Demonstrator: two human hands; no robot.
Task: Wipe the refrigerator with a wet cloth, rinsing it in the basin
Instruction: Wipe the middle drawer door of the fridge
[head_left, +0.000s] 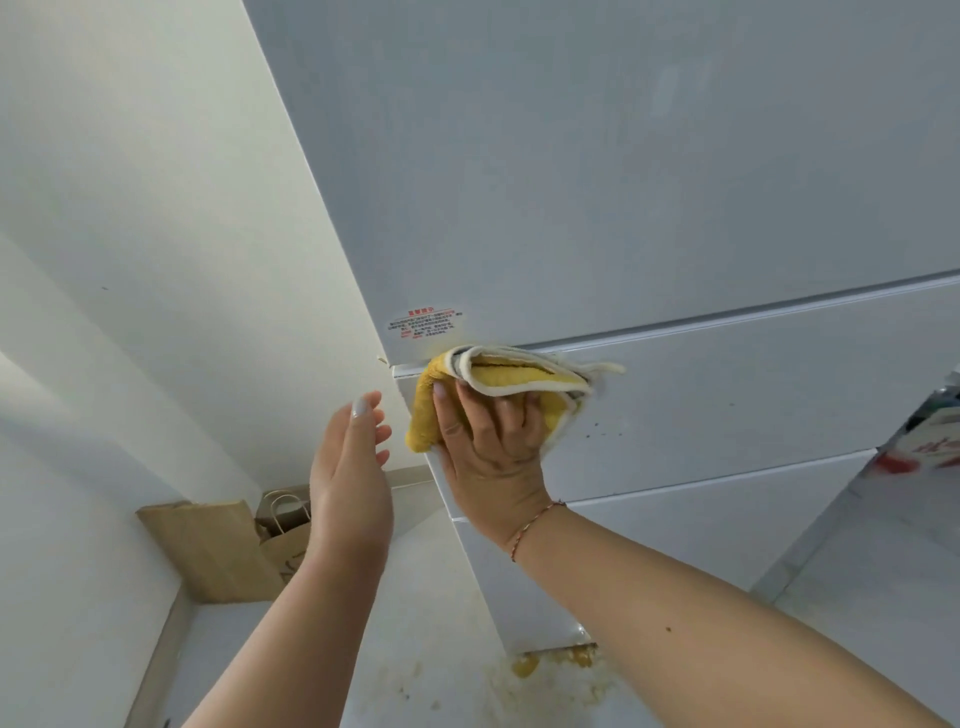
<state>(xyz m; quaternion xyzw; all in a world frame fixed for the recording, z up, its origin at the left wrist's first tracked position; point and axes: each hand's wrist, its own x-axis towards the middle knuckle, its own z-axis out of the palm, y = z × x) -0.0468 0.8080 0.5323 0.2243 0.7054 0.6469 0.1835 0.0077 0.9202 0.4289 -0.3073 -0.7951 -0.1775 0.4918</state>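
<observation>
Cloth (498, 384) (right hand (493, 457)) on refrigerator (623, 208)

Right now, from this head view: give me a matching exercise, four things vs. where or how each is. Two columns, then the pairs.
Things:
1. cloth
2. left hand
3. paper bag
4. warning sticker

States or places:
A. on the floor by the wall, beside a flat piece of cardboard
B. stuck on the refrigerator door just above the seam
C. open, holding nothing, beside the fridge's edge
D. yellow, bunched in the right hand against the fridge front

Pairs: 1-D, 2-C, 3-A, 4-B
</observation>
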